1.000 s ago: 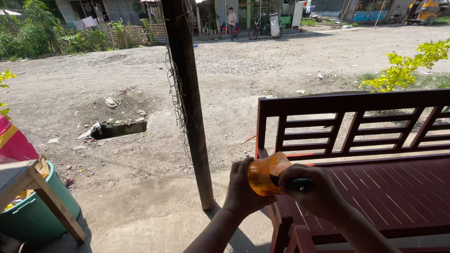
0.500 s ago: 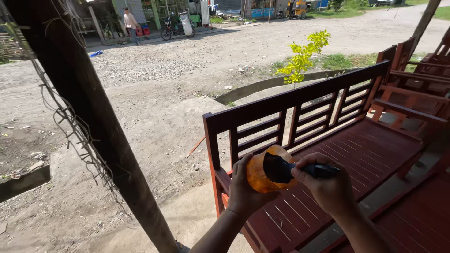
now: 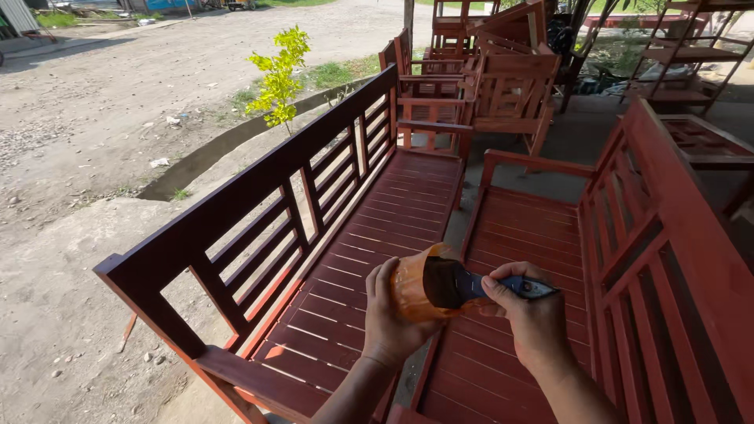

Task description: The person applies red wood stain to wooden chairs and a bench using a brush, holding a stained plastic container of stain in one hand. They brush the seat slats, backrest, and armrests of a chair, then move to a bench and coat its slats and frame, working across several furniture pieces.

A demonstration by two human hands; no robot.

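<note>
My left hand grips an orange plastic cup, tilted on its side with the mouth towards my right. My right hand holds a paintbrush with a dark blue handle, and its bristle end is inside the cup. Both hands hover over the near end of a dark red wooden slatted bench.
A second red bench stands to the right, facing the first. More red wooden chairs and frames stand behind them. A small yellow-green plant, a gutter and a dirt road lie to the left.
My view has swung right, away from the dark post and onto the benches. Both hands keep the cup and brush, the brush still in the cup.
</note>
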